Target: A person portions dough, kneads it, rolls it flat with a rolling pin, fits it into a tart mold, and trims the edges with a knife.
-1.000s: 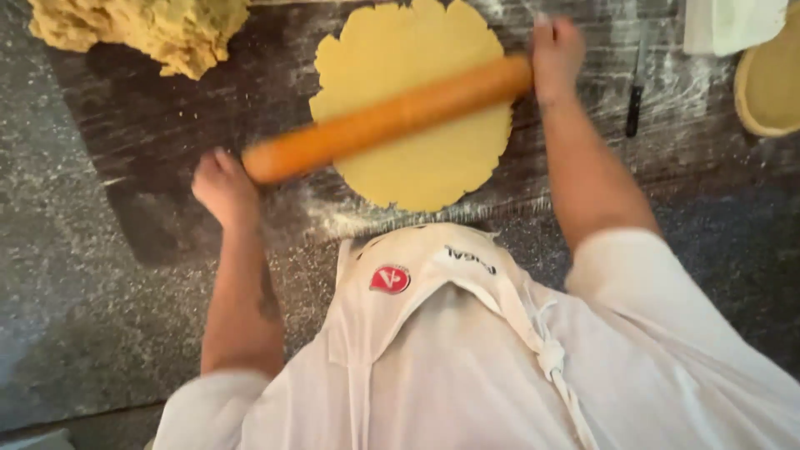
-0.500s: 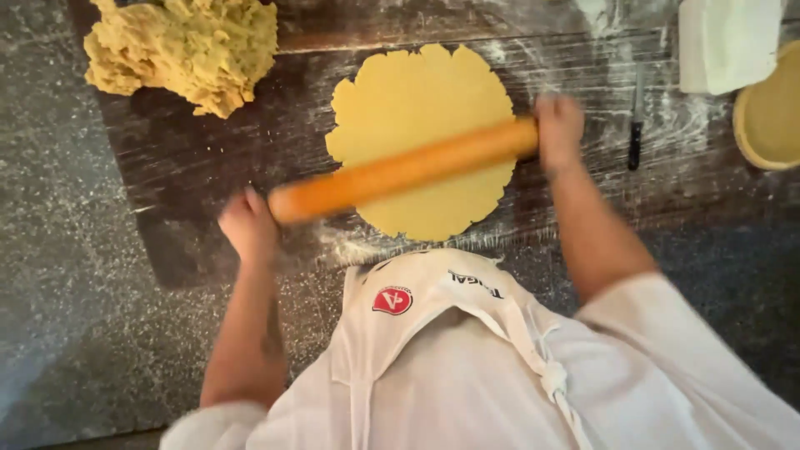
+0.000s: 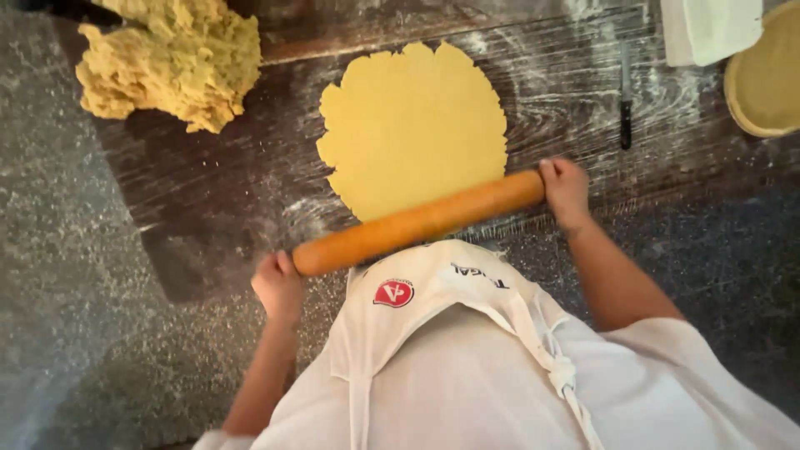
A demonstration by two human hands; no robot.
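Here both hands, left hand (image 3: 279, 286) and right hand (image 3: 566, 189), grip the rolling pin (image 3: 417, 222) at the dough sheet's (image 3: 414, 127) near edge on the floured board (image 3: 208, 179), mid-rolling; next likely calls for an even push away.

The wooden rolling pin (image 3: 417, 223) is looking smooth and faintly glossy. Under it, the dough sheet (image 3: 414, 125) is showing matt and even; the board (image 3: 208, 192) beneath is showing dark, flour-dusted wood grain. The dough lump (image 3: 171, 58) is looking rough and crumbly.
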